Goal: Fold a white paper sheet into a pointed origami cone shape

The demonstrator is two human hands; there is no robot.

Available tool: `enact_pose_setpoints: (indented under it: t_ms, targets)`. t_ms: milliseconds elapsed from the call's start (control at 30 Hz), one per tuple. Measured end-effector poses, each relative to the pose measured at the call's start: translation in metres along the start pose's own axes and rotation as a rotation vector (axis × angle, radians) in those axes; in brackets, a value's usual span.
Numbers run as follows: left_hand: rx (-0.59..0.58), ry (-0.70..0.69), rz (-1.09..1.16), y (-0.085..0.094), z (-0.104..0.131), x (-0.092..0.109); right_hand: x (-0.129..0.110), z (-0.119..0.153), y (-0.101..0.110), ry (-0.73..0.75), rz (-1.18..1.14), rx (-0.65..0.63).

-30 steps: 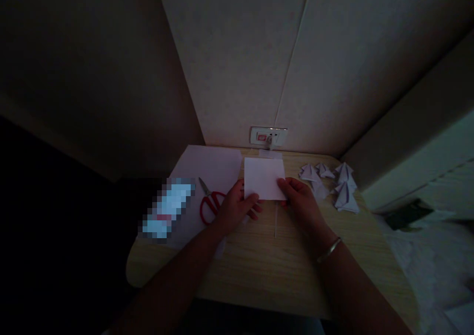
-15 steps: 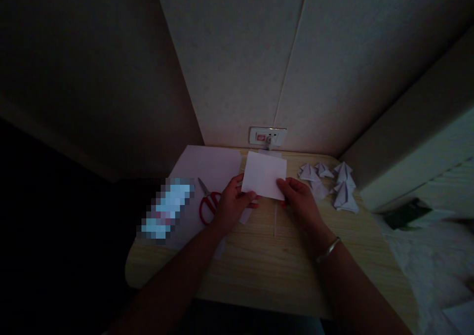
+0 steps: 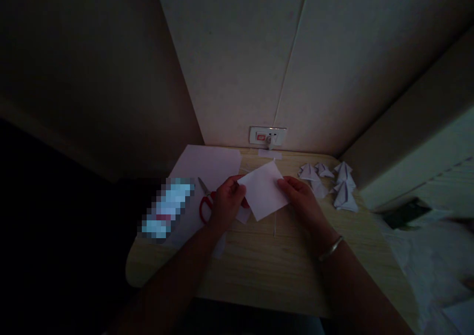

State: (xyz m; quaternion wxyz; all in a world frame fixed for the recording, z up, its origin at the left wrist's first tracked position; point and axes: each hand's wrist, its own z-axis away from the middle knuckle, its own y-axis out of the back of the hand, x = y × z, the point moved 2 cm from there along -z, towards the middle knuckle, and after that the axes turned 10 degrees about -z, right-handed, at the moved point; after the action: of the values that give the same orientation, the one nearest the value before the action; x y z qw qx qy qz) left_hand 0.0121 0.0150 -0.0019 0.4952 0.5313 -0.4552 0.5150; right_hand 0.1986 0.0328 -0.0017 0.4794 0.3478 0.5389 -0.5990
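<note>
Between my two hands is a small square sheet of white paper (image 3: 264,190), tilted with one corner toward me. My left hand (image 3: 230,196) pinches its left corner, thumb on top. On the right side, my right hand (image 3: 298,192) grips the sheet between thumb and fingers; most of those fingers are hidden beneath. Red-handled scissors (image 3: 206,202) lie just left of my left hand, partly covered by it, on a large white sheet (image 3: 213,162). Paper strips are under and near my hands.
Several folded white paper pieces (image 3: 344,187) stand at the right of the wooden table (image 3: 281,275). A blurred-out phone-like screen (image 3: 168,209) lies at the left. Behind the table is a wall socket (image 3: 268,136) with a plug and cable.
The square sheet has turned in my hands, from edge-on to corner toward me, and sits slightly lower. My left hand has shifted its hold to the left corner.
</note>
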Motion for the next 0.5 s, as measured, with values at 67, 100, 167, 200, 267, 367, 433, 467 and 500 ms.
enact_pose_setpoints:
  t_ms: [67, 100, 167, 200, 267, 367, 433, 467, 500]
  targets:
    - [0.008, -0.003, 0.007, -0.001, 0.001, 0.001, 0.002, 0.002, -0.003, -0.058, -0.011, -0.038]
    - [0.014, -0.003, 0.021, -0.001, 0.001, 0.002, 0.003, 0.002, -0.004, -0.065, -0.017, -0.043]
    - [-0.004, 0.013, 0.057, -0.002, 0.002, 0.002, 0.003, 0.002, -0.005, -0.039, -0.030, -0.016]
    - [-0.034, 0.032, 0.073, -0.003, 0.002, 0.001, 0.003, 0.002, -0.005, -0.021, -0.038, 0.002]
    - [-0.115, 0.080, 0.095, -0.005, 0.003, -0.001, 0.003, 0.002, -0.005, -0.003, -0.059, 0.016]
    - [-0.218, 0.111, 0.125, -0.009, 0.003, -0.006, 0.003, 0.002, -0.005, -0.015, -0.083, 0.014]
    - [-0.228, 0.091, 0.130, -0.009, 0.002, -0.008, 0.004, 0.003, -0.005, -0.031, -0.077, -0.002]
    - [-0.211, 0.077, 0.124, -0.008, 0.002, -0.008, 0.005, 0.003, -0.006, -0.042, -0.075, -0.016]
    - [-0.186, 0.063, 0.115, -0.007, 0.001, -0.008, 0.005, 0.003, -0.006, -0.056, -0.076, -0.033]
